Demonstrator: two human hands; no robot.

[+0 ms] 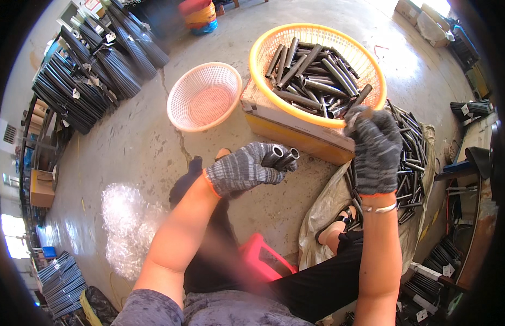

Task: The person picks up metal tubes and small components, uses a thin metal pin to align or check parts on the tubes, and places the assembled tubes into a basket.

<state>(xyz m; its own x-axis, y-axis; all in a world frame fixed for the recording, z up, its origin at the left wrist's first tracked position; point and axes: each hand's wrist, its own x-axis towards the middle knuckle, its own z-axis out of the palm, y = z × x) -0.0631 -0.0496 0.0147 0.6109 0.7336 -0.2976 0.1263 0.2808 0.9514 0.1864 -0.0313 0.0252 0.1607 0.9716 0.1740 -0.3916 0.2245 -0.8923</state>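
Observation:
My left hand (pixel 239 169), in a grey knit glove, is closed around two short dark metal tubes (pixel 286 158), their open ends facing up and right. Over the lower right rim of an orange plastic basket (pixel 259 81) is my right hand (pixel 375 149), gloved alike. Its fingers are curled together, and what they pinch, if anything, is hard to make out. One dark tube (pixel 363 94) in the basket lies just beyond the fingertips. Many more short dark tubes (pixel 317 70) fill that basket in a loose heap.
A cardboard box (pixel 296 130) supports the orange basket. Left of it, a pale pink basket (pixel 206 98) sits on the concrete floor. Loose tubes (pixel 412 163) cover sacking at right. A red stool (pixel 263 255), clear plastic wrap (pixel 127 228) and bundled long rods (pixel 73 92) lie around me.

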